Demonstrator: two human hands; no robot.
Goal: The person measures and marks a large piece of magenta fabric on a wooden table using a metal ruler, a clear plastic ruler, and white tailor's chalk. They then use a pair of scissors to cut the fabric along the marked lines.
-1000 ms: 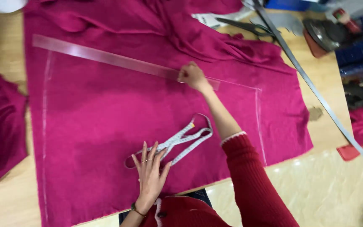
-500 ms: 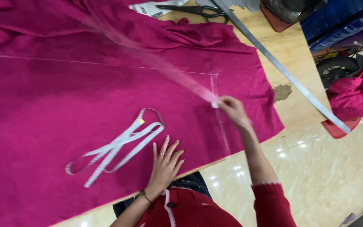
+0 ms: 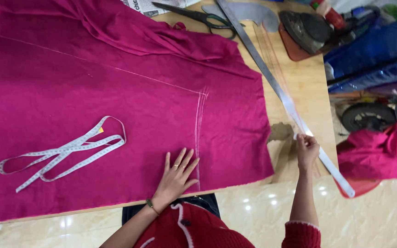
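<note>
A large magenta fabric lies spread on the wooden table, marked with chalk lines. My left hand rests flat, fingers apart, on the fabric near the front edge, just left of the vertical chalk marks. My right hand is off the fabric at the table's right edge. It pinches the near end of a clear plastic ruler, which is blurred and lies along a long metal ruler. A white measuring tape lies looped on the fabric to the left.
Scissors, a grey curve template and an iron sit at the back right of the table. Beyond the right edge are blue bags, a wheel and a magenta cloth bundle. Shiny tiled floor lies below.
My right hand has carried the clear ruler off the fabric to the table's right edge. My left hand has shifted right, away from the measuring tape, towards the chalk marks.
</note>
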